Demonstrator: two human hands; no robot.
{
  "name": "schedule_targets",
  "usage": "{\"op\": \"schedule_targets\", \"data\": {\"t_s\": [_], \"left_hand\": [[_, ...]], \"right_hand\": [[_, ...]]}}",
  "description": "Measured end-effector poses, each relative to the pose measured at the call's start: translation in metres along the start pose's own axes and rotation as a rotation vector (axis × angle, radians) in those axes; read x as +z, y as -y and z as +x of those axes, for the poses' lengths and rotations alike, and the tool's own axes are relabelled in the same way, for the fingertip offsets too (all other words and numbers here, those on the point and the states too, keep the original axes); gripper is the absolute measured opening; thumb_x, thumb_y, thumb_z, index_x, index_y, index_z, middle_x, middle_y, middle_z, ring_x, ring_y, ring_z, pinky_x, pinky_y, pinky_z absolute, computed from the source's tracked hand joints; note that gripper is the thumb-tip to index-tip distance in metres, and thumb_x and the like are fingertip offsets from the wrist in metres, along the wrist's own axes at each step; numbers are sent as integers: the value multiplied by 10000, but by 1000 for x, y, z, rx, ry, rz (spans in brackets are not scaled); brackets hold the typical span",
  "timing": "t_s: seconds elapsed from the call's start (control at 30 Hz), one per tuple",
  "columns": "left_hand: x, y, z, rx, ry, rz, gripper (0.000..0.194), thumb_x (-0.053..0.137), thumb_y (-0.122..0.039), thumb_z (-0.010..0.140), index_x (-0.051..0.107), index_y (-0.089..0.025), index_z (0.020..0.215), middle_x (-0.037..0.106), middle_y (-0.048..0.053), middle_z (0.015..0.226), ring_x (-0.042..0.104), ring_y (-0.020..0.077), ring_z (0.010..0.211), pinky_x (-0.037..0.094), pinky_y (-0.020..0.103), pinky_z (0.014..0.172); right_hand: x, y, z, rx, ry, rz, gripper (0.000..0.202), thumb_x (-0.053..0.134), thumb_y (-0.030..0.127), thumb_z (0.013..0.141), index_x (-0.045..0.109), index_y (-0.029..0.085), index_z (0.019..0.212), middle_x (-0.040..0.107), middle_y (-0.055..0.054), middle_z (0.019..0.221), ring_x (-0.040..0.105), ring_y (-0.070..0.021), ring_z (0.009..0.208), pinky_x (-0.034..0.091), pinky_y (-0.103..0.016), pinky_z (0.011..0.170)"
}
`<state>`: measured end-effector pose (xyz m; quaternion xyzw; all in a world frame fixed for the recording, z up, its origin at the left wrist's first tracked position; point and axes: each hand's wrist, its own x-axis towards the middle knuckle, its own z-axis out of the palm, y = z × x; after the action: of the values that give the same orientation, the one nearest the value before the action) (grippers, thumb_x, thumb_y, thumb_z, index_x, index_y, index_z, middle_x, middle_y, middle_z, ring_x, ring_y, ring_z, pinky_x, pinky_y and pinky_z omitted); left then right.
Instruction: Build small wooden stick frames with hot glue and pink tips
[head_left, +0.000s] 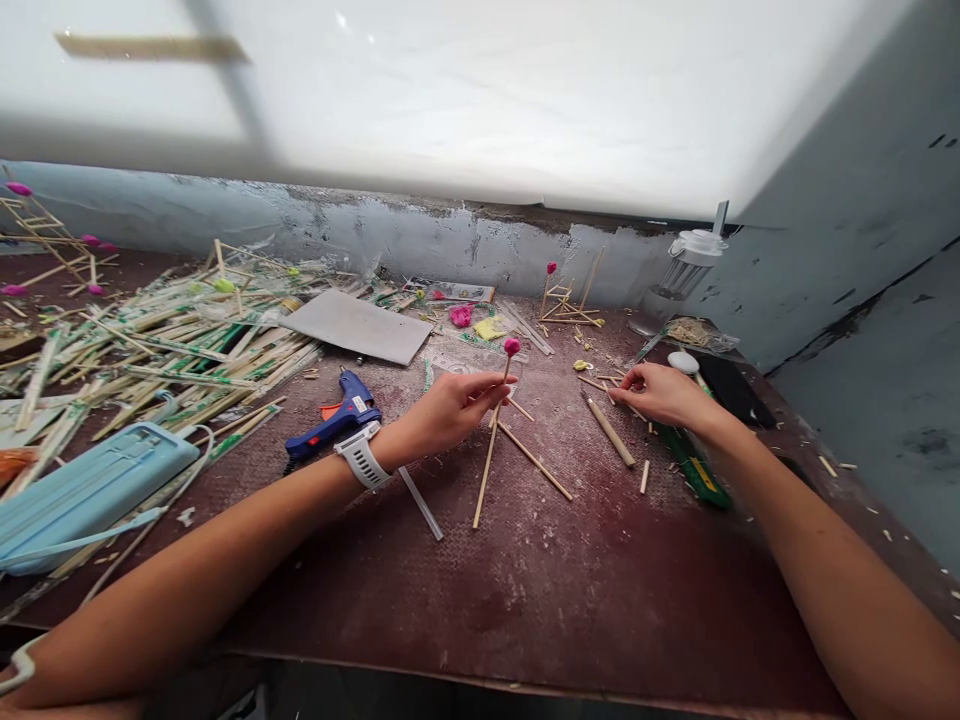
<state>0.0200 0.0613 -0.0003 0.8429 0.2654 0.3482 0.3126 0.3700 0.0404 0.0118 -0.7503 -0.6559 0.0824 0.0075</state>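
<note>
My left hand (459, 412) is closed on a thin wooden stick structure, pinching it just below the pink clay ball (511, 346) on its top. From under the fingers one wooden stick (486, 480) slants down toward me, and another stick (536, 462) runs down to the right. On the right, my right hand (664, 393) has its thumb and fingers pinched together at a short wooden stick (606, 390) among several small pieces. A wooden-handled craft knife (611, 432) lies just left of it. The green cutter (697, 470) is below that hand.
A blue glue gun (341, 415) and a clear glue stick (421, 505) lie left of centre. Piled sticks (180, 350), a light blue case (97, 495) and a grey board (360, 325) fill the left. A small stick frame (566, 303) and a clear jar (679, 275) stand behind.
</note>
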Motion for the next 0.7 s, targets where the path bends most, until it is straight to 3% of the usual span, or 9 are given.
{"op": "schedule_targets", "data": {"t_s": [0.23,0.47,0.7], "left_hand": [[1,6,0,-6,1,11,391,545,-396,1045,765,-103,1182,717,34,784,502,98,614,421,228,591],[0,3,0,-1,4,0,364,550,-390,1046,763,-109,1135,750,55,811,626,123,674,508,234,636],[0,1,0,7,7,3,363,550,-375,1045,760,-102,1158,766,64,839,653,127,707,519,232,656]], "right_hand": [[-1,13,-7,-47,120,77,200,656,364,927,730,186,872,777,-71,857,659,-175,680,395,-264,584],[-4,26,-13,-8,159,79,239,604,306,918,649,184,718,692,-44,674,562,-153,552,338,-274,516],[3,26,-12,-41,89,117,254,593,287,921,614,193,685,661,-12,644,527,-134,558,326,-255,520]]}}
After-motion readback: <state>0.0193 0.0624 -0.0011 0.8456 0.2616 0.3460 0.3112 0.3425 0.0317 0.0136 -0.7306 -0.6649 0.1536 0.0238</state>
